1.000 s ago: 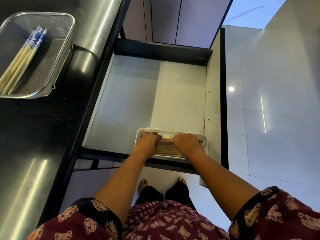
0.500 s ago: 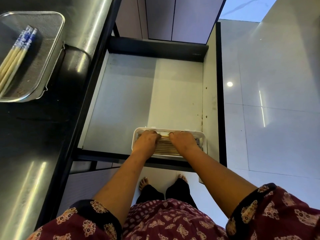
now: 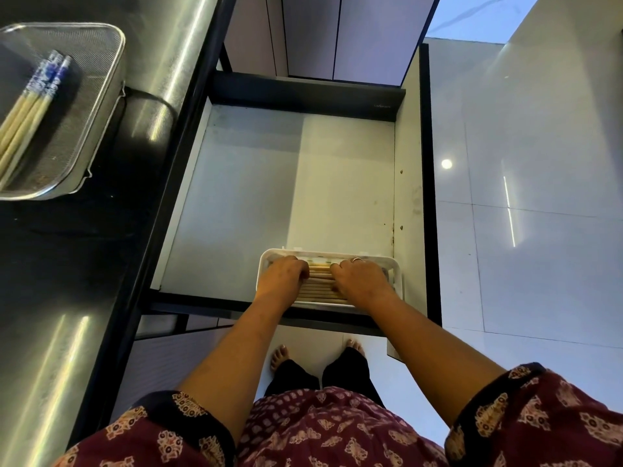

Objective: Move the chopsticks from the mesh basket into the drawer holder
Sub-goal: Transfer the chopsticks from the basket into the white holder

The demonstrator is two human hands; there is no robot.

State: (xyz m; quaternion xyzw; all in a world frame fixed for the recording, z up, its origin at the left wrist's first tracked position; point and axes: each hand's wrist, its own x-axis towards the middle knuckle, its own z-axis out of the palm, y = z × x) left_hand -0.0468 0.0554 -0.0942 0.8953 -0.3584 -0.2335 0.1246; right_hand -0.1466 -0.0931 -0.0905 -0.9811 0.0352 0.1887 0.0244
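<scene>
At the drawer's near right corner: the white holder [image 3: 399,281] sat on the floor of the open drawer [image 3: 269,197], just beside its right wall
Inside the holder: tan chopsticks [image 3: 318,284] lay side by side, running left to right
Your left hand [image 3: 283,278]: knuckles up, with your fingers curled down over the left part of the tan chopsticks, gripping them
Your right hand [image 3: 362,283]: it did the same on the right part (a ring [image 3: 358,260] showed on one finger)
Between your hands: a short stretch of the sticks showed bare
Mesh basket [image 3: 97,123]: it stood on the dark counter [image 3: 67,264] to your left, well apart from the holder
Blue-tipped chopsticks [image 3: 30,106]: you had a small bunch lying slantwise in the basket, patterned ends pointing away from you, with neither hand near them
</scene>
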